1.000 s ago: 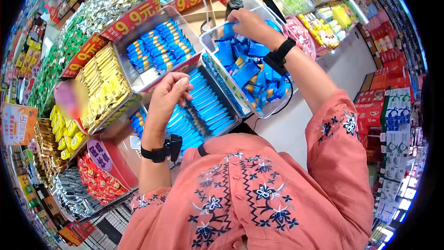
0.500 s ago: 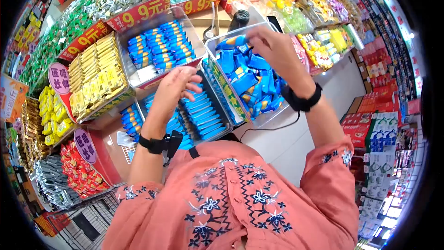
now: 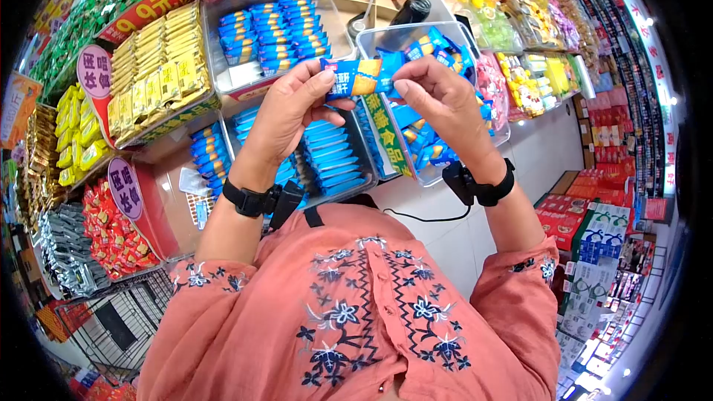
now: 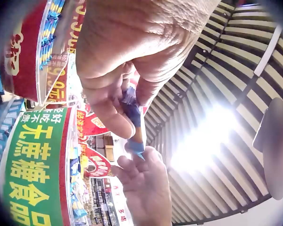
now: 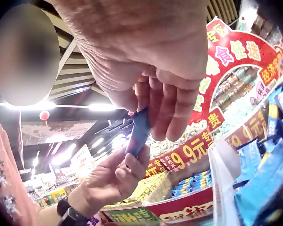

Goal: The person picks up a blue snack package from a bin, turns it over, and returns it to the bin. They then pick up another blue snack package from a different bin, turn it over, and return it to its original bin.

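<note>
A blue biscuit packet (image 3: 362, 77) with a yellow biscuit picture is held level between both hands in the head view. My left hand (image 3: 286, 115) pinches its left end between thumb and fingers. At the other end, my right hand (image 3: 447, 108) pinches the packet with thumb and forefinger. The left wrist view shows the packet (image 4: 133, 117) edge-on, with the right hand (image 4: 144, 181) beyond it. Behind the hands stands a clear bin (image 3: 425, 178) of loose blue packets. Rows of light-blue packets (image 3: 332, 160) fill the bin beneath the left hand.
A bin of blue packets in rows (image 3: 275, 33) stands behind the left hand, with yellow packets (image 3: 160, 78) to its left. A dark bottle (image 3: 413, 10) is behind the loose-packet bin. A wire cart (image 3: 122, 312) stands at lower left. A black cable (image 3: 431, 218) hangs below the bin.
The right hand has lifted a blue packet out of the clear bin and brought it left and nearer. The left hand has moved right and up to take the packet's other end.
</note>
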A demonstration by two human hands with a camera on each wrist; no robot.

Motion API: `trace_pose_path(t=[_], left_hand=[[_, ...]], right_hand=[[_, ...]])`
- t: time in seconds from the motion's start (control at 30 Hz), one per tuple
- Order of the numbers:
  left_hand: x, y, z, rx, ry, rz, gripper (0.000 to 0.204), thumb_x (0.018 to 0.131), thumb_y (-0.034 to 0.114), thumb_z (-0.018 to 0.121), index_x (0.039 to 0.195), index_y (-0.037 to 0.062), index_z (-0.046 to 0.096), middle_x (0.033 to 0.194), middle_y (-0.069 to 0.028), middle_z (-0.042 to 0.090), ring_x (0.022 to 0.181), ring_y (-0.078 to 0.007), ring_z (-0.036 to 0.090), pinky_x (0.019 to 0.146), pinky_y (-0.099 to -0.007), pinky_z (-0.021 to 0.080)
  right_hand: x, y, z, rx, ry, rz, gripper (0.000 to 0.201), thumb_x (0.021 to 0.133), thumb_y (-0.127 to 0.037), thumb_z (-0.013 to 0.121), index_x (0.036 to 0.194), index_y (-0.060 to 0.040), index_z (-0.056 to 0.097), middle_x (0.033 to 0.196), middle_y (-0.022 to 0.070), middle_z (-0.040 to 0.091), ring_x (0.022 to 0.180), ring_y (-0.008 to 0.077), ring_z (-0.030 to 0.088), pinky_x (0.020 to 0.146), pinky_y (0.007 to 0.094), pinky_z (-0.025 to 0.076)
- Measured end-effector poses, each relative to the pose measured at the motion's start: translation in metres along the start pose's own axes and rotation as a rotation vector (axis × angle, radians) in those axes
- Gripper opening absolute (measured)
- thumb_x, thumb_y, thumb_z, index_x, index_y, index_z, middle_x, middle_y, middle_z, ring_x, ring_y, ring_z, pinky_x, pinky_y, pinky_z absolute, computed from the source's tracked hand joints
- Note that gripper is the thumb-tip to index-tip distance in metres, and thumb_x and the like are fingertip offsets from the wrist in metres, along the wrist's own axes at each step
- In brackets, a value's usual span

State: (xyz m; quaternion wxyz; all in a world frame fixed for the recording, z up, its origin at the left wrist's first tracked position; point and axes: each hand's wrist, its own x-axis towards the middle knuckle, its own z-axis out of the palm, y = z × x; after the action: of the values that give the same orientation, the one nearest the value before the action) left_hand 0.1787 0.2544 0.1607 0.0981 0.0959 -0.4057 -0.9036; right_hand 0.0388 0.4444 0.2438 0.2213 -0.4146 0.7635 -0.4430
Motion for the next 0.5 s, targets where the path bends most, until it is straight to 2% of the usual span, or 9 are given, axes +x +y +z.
trace_pose_path(t=[0.1,0.13,0.23,0.43,0.5], left_hand=[[-0.005,0.003,-0.001,0.011,0.006,0.013,0.028,0.102,0.021,0.059,0.122,0.0028,0.053,0.109,-0.0097,0.068,0.088,-0.0205,0.073,0.064,-0.0288,0.060],[-0.007,0.004,-0.002,0.027,0.007,0.035,0.034,0.101,0.025,0.060,0.124,0.0009,0.055,0.109,-0.0084,0.068,0.088,-0.0166,0.072,0.065,-0.0246,0.060],[-0.008,0.004,-0.011,0.022,0.032,0.024,0.031,0.101,0.020,0.060,0.126,0.0036,0.052,0.108,-0.0091,0.067,0.088,-0.0209,0.073,0.064,-0.0288,0.060],[-0.009,0.004,-0.020,0.154,0.091,0.025,0.034,0.099,0.022,0.062,0.129,0.0063,0.053,0.106,-0.0074,0.066,0.087,-0.0179,0.070,0.067,-0.0269,0.058],[-0.008,0.000,-0.029,0.231,0.045,0.006,0.038,0.097,0.024,0.065,0.129,0.0067,0.054,0.103,-0.0034,0.064,0.090,-0.0127,0.065,0.071,-0.0258,0.055]], right_hand=[[0.009,0.010,0.012,0.299,0.005,0.036,0.010,0.098,-0.008,0.062,0.105,-0.0015,0.059,0.096,0.0015,0.064,0.085,0.0080,0.064,0.078,0.0258,0.057],[0.012,0.013,0.015,0.320,-0.011,-0.009,0.011,0.099,-0.007,0.060,0.107,-0.0014,0.056,0.098,0.0037,0.064,0.086,0.0099,0.066,0.077,0.0265,0.058],[0.017,0.010,0.017,0.359,-0.028,0.000,0.010,0.099,-0.004,0.057,0.108,-0.0007,0.055,0.098,0.0056,0.064,0.087,0.0121,0.067,0.077,0.0269,0.058],[0.023,0.003,0.024,0.351,-0.015,0.068,0.019,0.097,-0.001,0.056,0.115,0.0000,0.050,0.096,0.0074,0.063,0.084,0.0143,0.067,0.075,0.0267,0.057],[0.023,0.005,0.028,0.290,-0.025,0.071,0.026,0.096,0.000,0.055,0.121,0.0013,0.047,0.093,0.0061,0.059,0.083,0.0135,0.066,0.075,0.0266,0.057]])
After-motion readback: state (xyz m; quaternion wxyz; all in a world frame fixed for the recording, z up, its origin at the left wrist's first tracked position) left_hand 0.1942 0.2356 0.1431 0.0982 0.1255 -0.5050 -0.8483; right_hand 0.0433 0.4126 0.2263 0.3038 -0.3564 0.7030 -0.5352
